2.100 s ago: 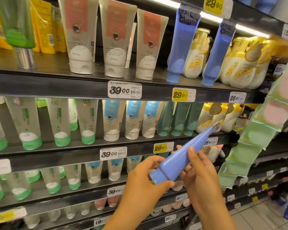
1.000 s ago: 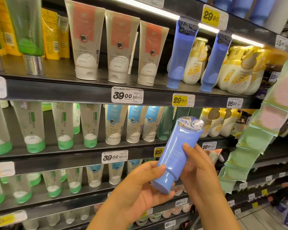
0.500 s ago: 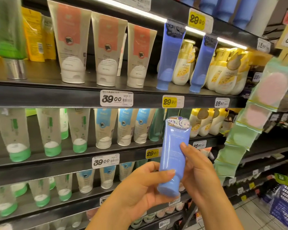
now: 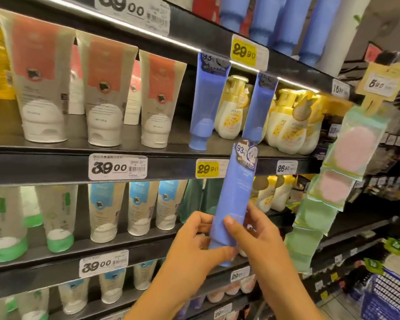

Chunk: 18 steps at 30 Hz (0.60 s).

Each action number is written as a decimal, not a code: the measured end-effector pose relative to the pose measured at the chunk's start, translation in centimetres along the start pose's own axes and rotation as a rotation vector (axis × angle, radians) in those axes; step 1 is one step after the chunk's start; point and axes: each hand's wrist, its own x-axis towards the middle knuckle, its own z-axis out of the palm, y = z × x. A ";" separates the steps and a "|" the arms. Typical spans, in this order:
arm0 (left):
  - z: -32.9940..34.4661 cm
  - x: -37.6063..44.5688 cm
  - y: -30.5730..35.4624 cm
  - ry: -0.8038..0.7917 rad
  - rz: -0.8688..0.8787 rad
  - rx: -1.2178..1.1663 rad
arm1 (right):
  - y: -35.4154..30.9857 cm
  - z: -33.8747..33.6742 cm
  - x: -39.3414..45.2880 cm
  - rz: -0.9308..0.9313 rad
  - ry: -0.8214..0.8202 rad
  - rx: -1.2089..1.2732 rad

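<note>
Far out at nine o'clock from my hands, the green-capped tubes (image 4: 8,227) stand cap-down on the middle shelf. Above them, toward ten o'clock, the coral-labelled tubes (image 4: 38,77) line the upper shelf. A white price tag (image 4: 118,167) sits on that shelf's front edge, with the blue-labelled tubes (image 4: 138,209) just under it.

My left hand (image 4: 192,243) comes up from six o'clock and grips the lower end of the blue tube (image 4: 237,192). Its fingers curl onto the tube's left edge and the thumb crosses below, near the cap. I hold the tube upright in the air in front of the shelves, cap down. Its crimped top leans slightly toward one o'clock and overlaps the upper shelf's edge. At nine o'clock from that top, a yellow price tag (image 4: 208,168) is stuck to the edge. Above the tag and above my tube's top, two shelved blue tubes (image 4: 204,100) of the same kind stand on their caps. My right hand (image 4: 256,245) pinches the same lower part, thumb pressed on the front face and fingers wrapped behind.

At one o'clock from my hands, the yellow pump bottles (image 4: 291,121) crowd the upper shelf. Further round, at two o'clock, hangs a strip of green packets (image 4: 351,144) with pink pads inside. Down at four o'clock the corner of a blue basket (image 4: 388,296) shows, blurred.
</note>
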 end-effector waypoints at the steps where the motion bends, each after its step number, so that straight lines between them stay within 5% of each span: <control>1: 0.1 0.4 0.3 0.015 0.019 0.041 | 0.0 -0.1 0.6 -0.006 -0.006 0.002; 11: 0.9 4.7 5.0 0.093 0.158 0.284 | -1.4 -2.3 7.7 -0.055 -0.141 0.249; 18: -0.3 9.0 8.4 0.530 0.445 0.562 | -3.8 -3.7 13.1 -0.209 -0.222 0.229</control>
